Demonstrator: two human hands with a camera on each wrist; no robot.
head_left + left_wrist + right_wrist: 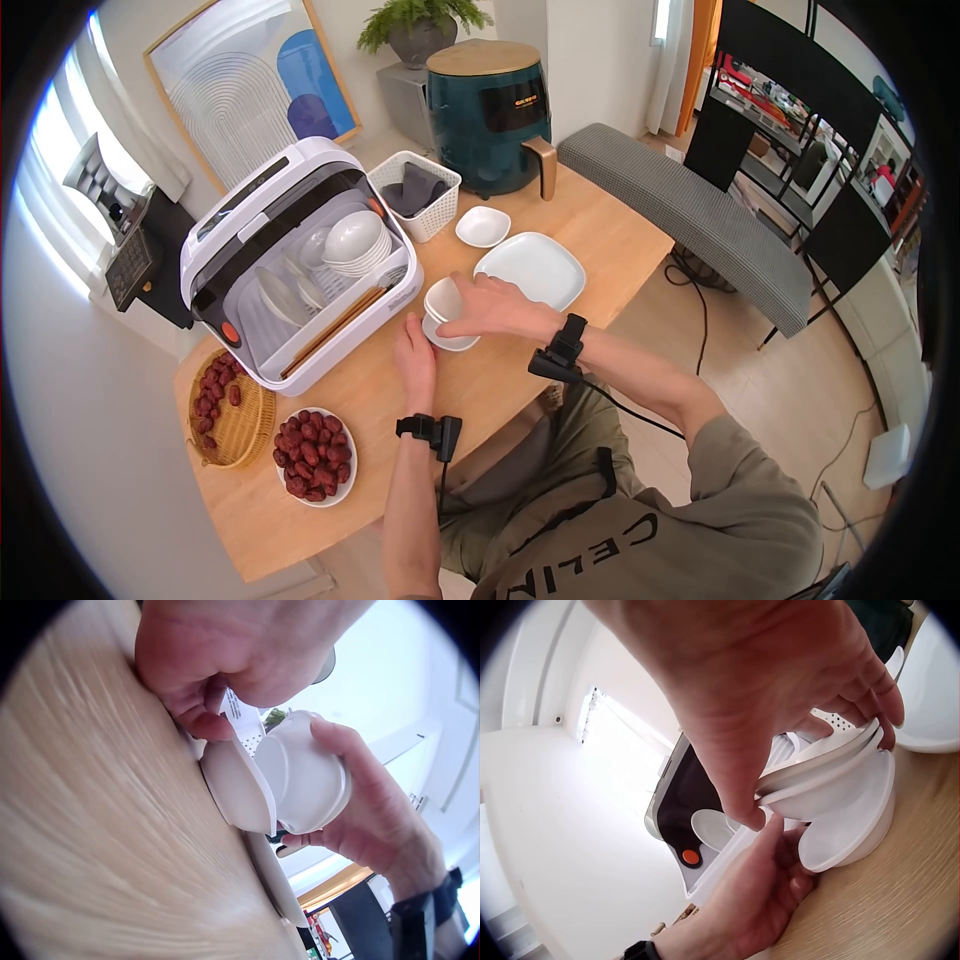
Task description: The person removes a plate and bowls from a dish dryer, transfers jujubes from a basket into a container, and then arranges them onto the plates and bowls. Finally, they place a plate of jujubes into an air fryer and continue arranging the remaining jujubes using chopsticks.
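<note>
step: unstacking small white ceramic bowls (447, 312) beside white dish dryer (300, 260) | right hand (490, 308) grips the top bowl, left hand (415, 350) pinches the bottom one | next: probably a straight lift

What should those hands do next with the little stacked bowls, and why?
Probably lift the top bowl free. The right hand grips its rim from above, while the left hand steadies the lower bowl on the table beside the open dish rack.
</note>
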